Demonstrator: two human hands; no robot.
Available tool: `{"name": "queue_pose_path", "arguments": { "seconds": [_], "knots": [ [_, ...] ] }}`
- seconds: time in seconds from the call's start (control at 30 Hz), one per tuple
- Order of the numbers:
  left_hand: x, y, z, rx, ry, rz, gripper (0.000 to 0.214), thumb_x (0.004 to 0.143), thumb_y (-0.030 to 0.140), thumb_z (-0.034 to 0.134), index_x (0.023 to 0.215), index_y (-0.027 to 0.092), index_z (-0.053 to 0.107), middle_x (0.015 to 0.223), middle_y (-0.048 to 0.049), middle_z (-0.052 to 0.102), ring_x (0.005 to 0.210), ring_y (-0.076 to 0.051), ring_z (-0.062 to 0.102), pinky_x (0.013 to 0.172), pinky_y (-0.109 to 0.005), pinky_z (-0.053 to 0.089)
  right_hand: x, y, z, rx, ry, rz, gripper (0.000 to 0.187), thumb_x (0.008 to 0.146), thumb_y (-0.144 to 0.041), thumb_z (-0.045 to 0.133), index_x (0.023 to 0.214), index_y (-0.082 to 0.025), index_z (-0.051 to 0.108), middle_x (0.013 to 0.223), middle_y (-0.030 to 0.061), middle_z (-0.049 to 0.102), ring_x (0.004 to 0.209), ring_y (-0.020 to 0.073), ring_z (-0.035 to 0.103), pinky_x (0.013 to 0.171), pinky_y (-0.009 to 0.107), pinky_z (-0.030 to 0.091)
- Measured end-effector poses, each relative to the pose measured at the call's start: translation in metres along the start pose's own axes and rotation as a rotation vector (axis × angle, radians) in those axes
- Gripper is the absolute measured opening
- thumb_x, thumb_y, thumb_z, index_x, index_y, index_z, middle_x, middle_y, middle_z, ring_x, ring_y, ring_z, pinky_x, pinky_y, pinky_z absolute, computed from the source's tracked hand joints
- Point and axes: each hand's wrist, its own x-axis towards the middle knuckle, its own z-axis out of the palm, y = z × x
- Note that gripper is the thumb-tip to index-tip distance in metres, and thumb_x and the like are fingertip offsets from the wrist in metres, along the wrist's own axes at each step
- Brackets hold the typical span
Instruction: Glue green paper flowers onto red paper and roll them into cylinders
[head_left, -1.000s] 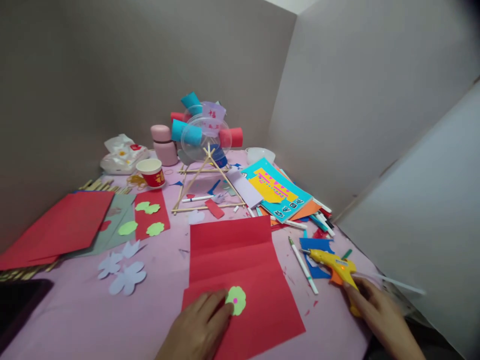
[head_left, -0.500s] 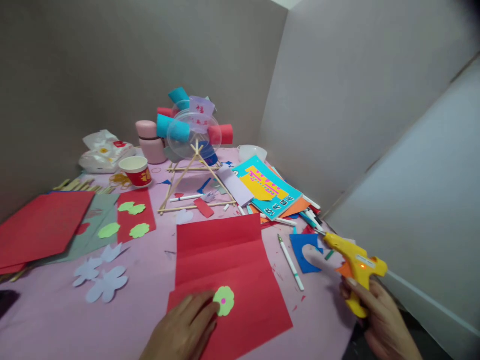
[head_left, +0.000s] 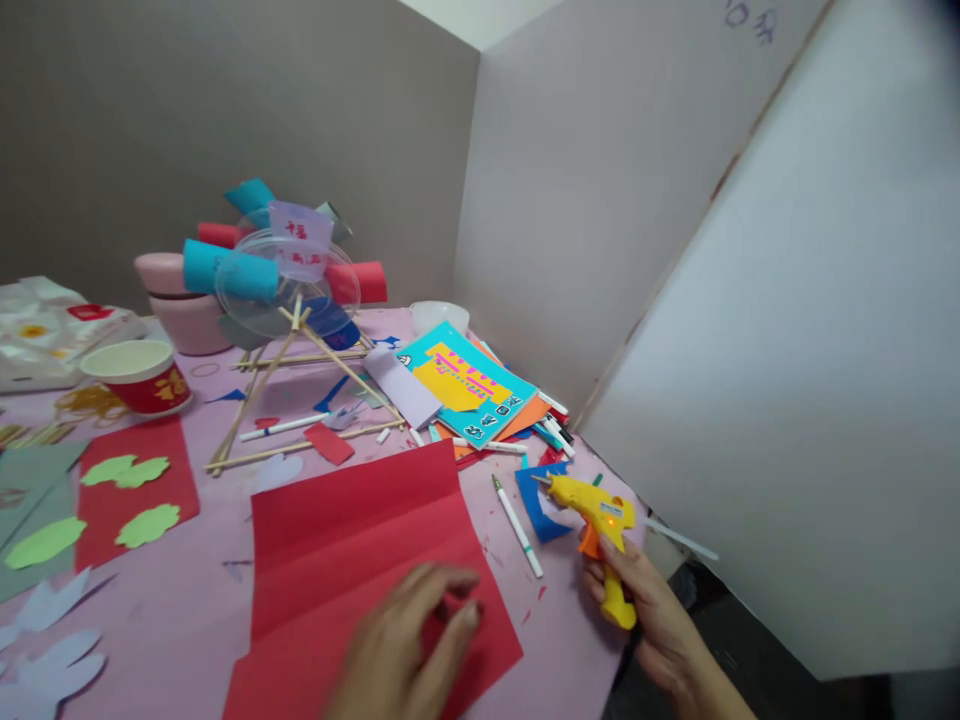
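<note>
- Reference item: the red sheet (head_left: 322, 570), creased crosswise, lies in front of me on the pink surface (head_left: 180, 600).
- Left hand (head_left: 412, 640): I position it above the near right part of the red sheet, fingers curled, thumb and forefinger tips slightly apart. The inner side is hidden; I cannot tell whether it pinches anything.
- Right hand (head_left: 645, 605): I keep it to the right of the red sheet, fingers wrapped around the handle of the yellow glue gun (head_left: 589, 500).
- Glue gun: right of the red sheet; nozzle directed toward the left, above the blue paper (head_left: 530, 503); indicator light lit orange; translucent glue stick (head_left: 682, 538) projecting from the rear.
- White marker (head_left: 517, 527): just beside the red sheet, between its right edge and the glue gun.
- Turquoise booklet (head_left: 506, 385): beyond the far right corner of the red sheet, on a pile of papers and pens.
- Stick frame (head_left: 274, 375): beyond the red sheet, toward the left, bearing clear discs (head_left: 244, 310) with colored paper tubes.
- Green cutouts (head_left: 150, 525): left of the red sheet, on a red strip and grey paper.
- Paper cup (head_left: 154, 393): beyond the red sheet, far left.
</note>
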Motion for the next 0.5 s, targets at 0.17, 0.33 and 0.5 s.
{"name": "queue_pose_path", "arguments": {
  "seconds": [0.17, 0.33, 0.5],
  "knots": [
    [0.063, 0.043, 0.048, -0.522, -0.069, -0.293, 0.025, 0.078, 0.036, 0.05, 0.09, 0.016, 0.059, 0.076, -0.0033, 0.065, 0.068, -0.017, 0.061, 0.061, -0.025, 0.048, -0.006, 0.003, 0.001, 0.11, -0.051, 0.039, 0.033, 0.067, -0.041, 0.075, 0.075, -0.015, 0.056, 0.052, -0.0056, 0.05, 0.042, 0.0044, 0.042, 0.039, 0.014, 0.029],
    [0.084, 0.033, 0.07, -0.489, -0.094, -0.312, 0.023, 0.074, 0.035, 0.048, 0.06, 0.017, 0.053, 0.054, 0.002, 0.052, 0.053, -0.014, 0.051, 0.05, -0.023, 0.039, -0.005, 0.005, -0.007, 0.24, -0.12, 0.159, 0.037, 0.064, -0.042, 0.077, 0.07, -0.016, 0.051, 0.05, -0.0064, 0.048, 0.038, 0.0035, 0.041, 0.038, 0.014, 0.024],
    [0.095, 0.022, 0.075, -0.336, -0.094, -0.324, 0.025, 0.075, 0.035, 0.045, 0.056, 0.019, 0.049, 0.051, 0.0036, 0.048, 0.05, -0.014, 0.048, 0.048, -0.023, 0.034, 0.002, 0.0, -0.02, 0.486, -0.252, 0.329, 0.039, 0.061, -0.042, 0.079, 0.074, -0.014, 0.056, 0.049, -0.0091, 0.043, 0.036, 0.0004, 0.03, 0.037, 0.013, 0.021]
  ]
}}
